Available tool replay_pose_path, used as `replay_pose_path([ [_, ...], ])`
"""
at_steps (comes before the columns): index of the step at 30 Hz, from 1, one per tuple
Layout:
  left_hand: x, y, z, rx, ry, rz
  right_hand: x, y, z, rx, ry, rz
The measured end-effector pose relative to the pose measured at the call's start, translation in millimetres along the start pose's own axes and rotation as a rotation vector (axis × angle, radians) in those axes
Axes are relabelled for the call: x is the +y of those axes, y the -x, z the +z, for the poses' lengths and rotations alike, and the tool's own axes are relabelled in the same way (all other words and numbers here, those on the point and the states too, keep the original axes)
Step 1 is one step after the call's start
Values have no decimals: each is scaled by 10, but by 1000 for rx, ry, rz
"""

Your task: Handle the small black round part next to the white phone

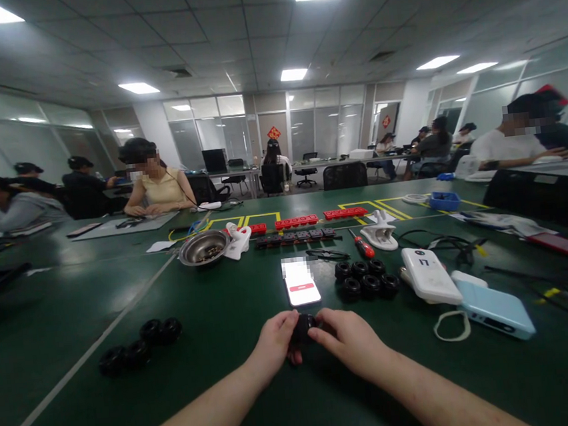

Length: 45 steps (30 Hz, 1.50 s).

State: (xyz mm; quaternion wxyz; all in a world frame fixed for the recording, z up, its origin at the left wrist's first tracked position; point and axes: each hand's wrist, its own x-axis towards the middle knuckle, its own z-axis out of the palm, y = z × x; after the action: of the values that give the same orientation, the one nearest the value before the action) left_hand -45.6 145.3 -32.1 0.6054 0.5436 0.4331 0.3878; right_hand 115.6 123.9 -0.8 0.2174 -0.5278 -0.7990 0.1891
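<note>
Both my hands meet over the green table near its front edge, pinching a small black wheel [304,328] between them. My left hand [275,342] grips its left side, fingers curled. My right hand [349,337] holds its right side, fingers closed on it. Just beyond lies a phone [301,283] with a lit screen. A cluster of several black wheels [367,279] sits to the right of the phone. More black wheels [140,344] lie to my left.
A metal bowl [203,247], red parts [297,222], a dark parts strip [296,237], a red-handled screwdriver [362,243], a white device [430,274] and a light-blue box [496,306] lie on the table. Other people sit at the surrounding tables.
</note>
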Motion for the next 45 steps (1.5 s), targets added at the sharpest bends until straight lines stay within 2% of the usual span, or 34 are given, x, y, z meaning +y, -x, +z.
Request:
replay_pose_path([
  [4,0,4,1,3,4,5,-27,33,-26,41,-60,-107],
  [9,3,3,-4,-3,7,5,-1,15,-20,62,-16,32],
  [12,1,-7,-11,-8,15,-7,13,-3,7,51,28,39],
  [18,-31,-25,-19,12,41,4,-40,39,2,42,-17,-142],
  [22,-21,-8,-9,7,20,4,-14,26,3,58,-4,-28],
  [25,9,9,0,3,-6,-27,11,3,9,13,59,24],
  [31,10,11,3,7,-2,-6,-36,47,-28,16,74,-184],
  [38,-66,-33,1,-6,4,28,-20,25,21,17,80,-21],
  [43,-40,-35,-8,18,45,6,-44,36,75,73,5,-140],
  [45,-25,-25,-11,13,74,-8,-49,49,70,96,-9,-131],
])
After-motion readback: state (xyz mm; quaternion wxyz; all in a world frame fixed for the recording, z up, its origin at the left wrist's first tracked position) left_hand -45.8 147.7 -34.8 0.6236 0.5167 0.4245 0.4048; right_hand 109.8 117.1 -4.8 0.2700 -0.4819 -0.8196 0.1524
